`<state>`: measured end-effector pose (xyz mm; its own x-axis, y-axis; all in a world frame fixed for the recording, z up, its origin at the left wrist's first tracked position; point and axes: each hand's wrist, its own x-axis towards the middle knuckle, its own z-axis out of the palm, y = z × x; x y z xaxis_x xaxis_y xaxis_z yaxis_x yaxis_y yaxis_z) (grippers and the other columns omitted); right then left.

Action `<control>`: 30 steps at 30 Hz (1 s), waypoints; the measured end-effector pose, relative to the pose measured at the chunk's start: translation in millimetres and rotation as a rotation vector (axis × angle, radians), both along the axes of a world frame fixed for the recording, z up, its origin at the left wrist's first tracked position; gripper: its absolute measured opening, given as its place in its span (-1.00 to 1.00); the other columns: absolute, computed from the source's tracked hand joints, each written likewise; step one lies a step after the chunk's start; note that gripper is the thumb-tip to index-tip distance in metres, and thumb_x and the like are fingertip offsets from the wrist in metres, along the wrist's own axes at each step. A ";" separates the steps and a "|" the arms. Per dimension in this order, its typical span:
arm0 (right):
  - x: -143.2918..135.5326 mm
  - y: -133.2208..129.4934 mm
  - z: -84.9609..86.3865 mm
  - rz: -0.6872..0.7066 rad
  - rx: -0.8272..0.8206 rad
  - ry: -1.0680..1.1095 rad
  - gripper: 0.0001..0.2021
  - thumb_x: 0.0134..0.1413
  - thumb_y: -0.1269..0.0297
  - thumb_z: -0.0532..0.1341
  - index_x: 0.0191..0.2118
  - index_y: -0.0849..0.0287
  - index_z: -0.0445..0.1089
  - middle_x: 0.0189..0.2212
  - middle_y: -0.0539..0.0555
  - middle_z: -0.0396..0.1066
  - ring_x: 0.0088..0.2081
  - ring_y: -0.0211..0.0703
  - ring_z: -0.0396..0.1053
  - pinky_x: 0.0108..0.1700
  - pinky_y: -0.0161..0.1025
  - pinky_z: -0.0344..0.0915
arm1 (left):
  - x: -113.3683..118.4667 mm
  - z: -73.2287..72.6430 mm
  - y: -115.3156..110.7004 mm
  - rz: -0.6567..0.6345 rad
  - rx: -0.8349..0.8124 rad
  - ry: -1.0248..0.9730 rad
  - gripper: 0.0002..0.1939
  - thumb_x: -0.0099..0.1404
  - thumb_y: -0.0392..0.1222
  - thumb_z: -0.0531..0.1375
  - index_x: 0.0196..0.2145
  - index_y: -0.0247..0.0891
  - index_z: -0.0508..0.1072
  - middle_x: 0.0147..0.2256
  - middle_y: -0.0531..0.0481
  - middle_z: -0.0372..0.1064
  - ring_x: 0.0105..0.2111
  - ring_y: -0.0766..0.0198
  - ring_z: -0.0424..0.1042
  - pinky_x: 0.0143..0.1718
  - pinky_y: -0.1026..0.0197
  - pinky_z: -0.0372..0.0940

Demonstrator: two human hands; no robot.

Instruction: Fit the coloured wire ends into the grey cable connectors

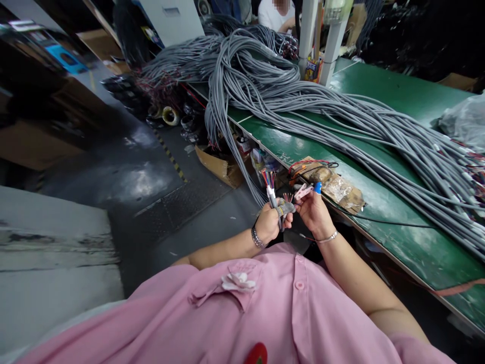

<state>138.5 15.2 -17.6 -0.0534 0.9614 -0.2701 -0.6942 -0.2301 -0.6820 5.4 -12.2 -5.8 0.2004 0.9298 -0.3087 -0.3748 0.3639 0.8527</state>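
Observation:
My left hand point(271, 221), its thumb wrapped in a grey covering, is closed round the ends of grey cables point(272, 197). Coloured wires point(268, 177) fan out from one stripped end, and a shorter tuft of reddish wires point(288, 197) sticks up beside the thumb. Close on the right, my right hand point(315, 215) pinches a pale pink clip point(303, 192) that looks like a clothespin. A blue cover point(317, 187) sits on a fingertip of that hand. The clip is near the reddish wires; whether it touches them I cannot tell.
Long bundles of grey cable point(261, 76) lie along the green table point(401, 91). A taped cardboard piece point(341, 189) with thin leads rests at the table's near edge. Below stands an open cardboard box point(217, 167). Another person point(275, 15) is behind the cables.

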 end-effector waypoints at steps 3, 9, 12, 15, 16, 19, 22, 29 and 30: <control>4.7 -3.4 0.3 0.070 -0.006 -0.012 -0.47 -0.02 -0.32 0.10 -0.39 0.12 0.39 -0.49 0.02 0.40 -0.50 -0.27 0.31 -0.47 -0.33 0.32 | -2.8 3.5 -3.1 0.014 0.005 -0.005 -0.68 0.01 -0.01 0.31 -0.48 -0.28 0.32 -0.65 0.07 0.35 -0.75 0.39 0.26 -0.75 0.36 0.09; 10.7 -4.7 2.4 0.089 -0.023 0.022 -0.57 0.00 -0.20 0.20 -0.37 0.12 0.40 -0.44 0.01 0.44 -0.45 -0.27 0.36 -0.43 -0.33 0.34 | -6.1 9.3 -8.2 0.077 0.035 -0.028 -0.68 0.00 -0.03 0.32 -0.48 -0.27 0.30 -0.65 0.09 0.35 -0.75 0.39 0.26 -0.74 0.34 0.12; 9.3 -5.0 5.1 0.025 -0.016 -0.028 -0.71 0.00 -0.02 0.29 -0.34 0.13 0.42 -0.47 -0.03 0.42 -0.47 -0.31 0.33 -0.44 -0.37 0.32 | -4.9 10.6 -7.7 0.102 0.058 -0.036 -0.71 0.04 -0.03 0.30 -0.46 -0.28 0.34 -0.64 0.09 0.35 -0.74 0.39 0.27 -0.74 0.34 0.10; 7.1 -6.0 6.8 0.002 -0.010 -0.045 -0.72 0.01 0.01 0.30 -0.34 0.14 0.43 -0.48 -0.03 0.41 -0.49 -0.33 0.31 -0.47 -0.39 0.31 | -2.2 10.2 -5.7 0.114 0.066 -0.044 -0.72 0.06 -0.03 0.30 -0.47 -0.28 0.35 -0.64 0.09 0.35 -0.73 0.39 0.27 -0.75 0.35 0.07; 6.5 -6.3 7.2 0.003 -0.006 -0.046 -0.72 0.01 0.01 0.29 -0.33 0.14 0.43 -0.47 -0.03 0.42 -0.49 -0.34 0.31 -0.47 -0.39 0.31 | -1.1 9.9 -4.8 0.118 0.065 -0.045 -0.72 0.07 -0.03 0.29 -0.46 -0.28 0.35 -0.63 0.09 0.35 -0.73 0.39 0.28 -0.74 0.35 0.06; 5.2 -6.6 7.4 0.005 0.017 -0.050 -0.73 0.01 0.02 0.30 -0.32 0.14 0.44 -0.46 -0.03 0.42 -0.48 -0.33 0.30 -0.46 -0.38 0.31 | 1.4 8.6 -1.9 0.130 0.060 -0.046 -0.73 0.08 -0.03 0.29 -0.45 -0.29 0.36 -0.63 0.09 0.35 -0.73 0.40 0.28 -0.74 0.36 0.06; 3.7 -7.2 5.7 -0.014 0.024 -0.055 -0.71 0.03 -0.01 0.28 -0.33 0.13 0.44 -0.47 -0.03 0.41 -0.49 -0.33 0.29 -0.46 -0.37 0.30 | 2.5 7.5 0.8 0.140 0.049 -0.051 -0.74 0.08 -0.05 0.29 -0.46 -0.29 0.36 -0.63 0.09 0.35 -0.73 0.41 0.28 -0.74 0.36 0.05; -1.6 -6.7 -3.1 -0.182 0.114 -0.189 -0.63 0.05 -0.11 0.21 -0.39 0.14 0.44 -0.50 -0.02 0.40 -0.50 -0.32 0.27 -0.45 -0.35 0.28 | 3.8 5.7 0.8 0.123 0.045 -0.059 -0.72 0.09 -0.03 0.28 -0.45 -0.30 0.36 -0.63 0.08 0.35 -0.73 0.40 0.28 -0.74 0.36 0.06; -2.0 -5.3 -3.6 -0.142 0.101 -0.140 -0.63 0.03 -0.12 0.22 -0.39 0.14 0.43 -0.49 -0.02 0.41 -0.50 -0.32 0.28 -0.45 -0.35 0.28 | 4.7 5.6 0.1 0.123 0.047 -0.061 -0.72 0.09 -0.03 0.29 -0.45 -0.29 0.34 -0.63 0.09 0.35 -0.73 0.40 0.28 -0.74 0.36 0.07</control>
